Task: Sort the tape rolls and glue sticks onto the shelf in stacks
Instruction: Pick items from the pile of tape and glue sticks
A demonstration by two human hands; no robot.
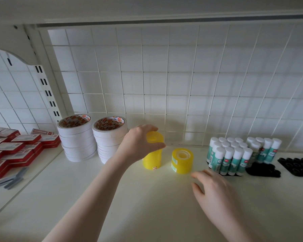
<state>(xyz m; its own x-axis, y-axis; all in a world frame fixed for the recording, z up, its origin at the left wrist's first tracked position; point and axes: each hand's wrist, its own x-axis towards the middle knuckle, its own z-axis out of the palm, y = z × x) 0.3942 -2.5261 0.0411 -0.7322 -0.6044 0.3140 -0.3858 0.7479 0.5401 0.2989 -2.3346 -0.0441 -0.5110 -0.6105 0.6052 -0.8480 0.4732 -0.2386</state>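
Your left hand (pixel 138 144) grips the top of the tall yellow stack (pixel 153 154), fingers and thumb curled round the uppermost roll; the stack stands upright on the shelf (pixel 147 206). Take that stack as ref pt for everything else.

Just right of it, apart w/ a small gap, sits the short yellow stack (pixel 182 160), two rolls high, untouched. Your right hand (pixel 215 191) hovers right of and nearer you than the ref stack, just in front of the short one, fingers loose and spread, holding nothing; it's blurred, so can't tell if it touches the shelf.

Left of the ref stack, just beside it, stands a white tape stack (pixel 110 138), partly hidden by your left wrist. Further left, a second white stack (pixel 76 138), the two close side by side.

Well right of the ref stack, past the short one, glue sticks (pixel 229 156) stand upright in a black tray, white caps up; more glue sticks (pixel 266 149) stand behind and right of those. Black holders (pixel 262 170) lie beyond them.

Far left of the ref stack, on the next bay: red boxes (pixel 16 147) piled up, and grey staple strips (pixel 11 179) loose in front.

Wire grid (pixel 164 84) backs the shelf behind the ref stack.
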